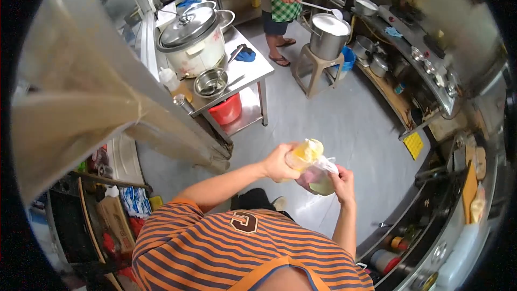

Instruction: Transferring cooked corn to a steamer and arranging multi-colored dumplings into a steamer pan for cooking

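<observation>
My left hand (279, 162) is wrapped around a clear plastic bag of yellow contents (302, 157), whose top is bunched up. Just right of it, my right hand (343, 184) pinches the gathered white neck of a second thin plastic bag (319, 181). That bag hangs below the fingers and shows pinkish and pale green contents, too blurred to name. The two bags touch or overlap in front of my striped shirt, above the grey floor (258, 145).
Ahead, a person in a green checked apron (286, 0) holds a ladle over a large steel pot (329, 38) on a plastic stool (313, 70). A steel table (254, 66) at left bears a large rice cooker (194, 44) and a steel bowl (211, 83). Counters (424, 72) line the right.
</observation>
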Demonstrator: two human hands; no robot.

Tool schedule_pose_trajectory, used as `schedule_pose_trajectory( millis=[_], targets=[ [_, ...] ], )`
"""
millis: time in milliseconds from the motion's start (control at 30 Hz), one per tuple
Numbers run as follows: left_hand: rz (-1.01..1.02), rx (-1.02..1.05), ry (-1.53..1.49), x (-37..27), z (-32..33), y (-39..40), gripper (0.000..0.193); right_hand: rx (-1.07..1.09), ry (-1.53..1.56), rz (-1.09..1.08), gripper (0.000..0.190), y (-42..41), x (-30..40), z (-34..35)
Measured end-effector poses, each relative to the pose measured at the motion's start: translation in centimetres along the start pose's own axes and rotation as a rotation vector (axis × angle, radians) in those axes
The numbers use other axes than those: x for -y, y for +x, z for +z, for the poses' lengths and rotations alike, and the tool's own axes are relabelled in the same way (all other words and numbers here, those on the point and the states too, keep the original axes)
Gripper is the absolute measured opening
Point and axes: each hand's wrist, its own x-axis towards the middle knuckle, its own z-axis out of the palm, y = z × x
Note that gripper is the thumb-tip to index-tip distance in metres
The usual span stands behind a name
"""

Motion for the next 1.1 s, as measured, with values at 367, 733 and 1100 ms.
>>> schedule_pose_trajectory(
  millis=[367, 733, 1100],
  targets=[
    [-0.062, -0.275, -0.137, 2.9, -14.6, 21.3, 0.053, 0.038, 0.084, -0.025, 0.017, 27.8, 7.3, -1.8],
    [0.088, -0.423, -0.252, 5.2, -26.5, 42.2, 0.061, 0.194, 0.191, -0.089, 0.017, 56.9, 12.8, 3.0],
    [0.03, -1.02, -0.535, 7.2, -45.4, 52.6, 0.036, 0.631, 0.212, 0.039, 0.01, 85.5, 20.1, 18.6]
  ],
)
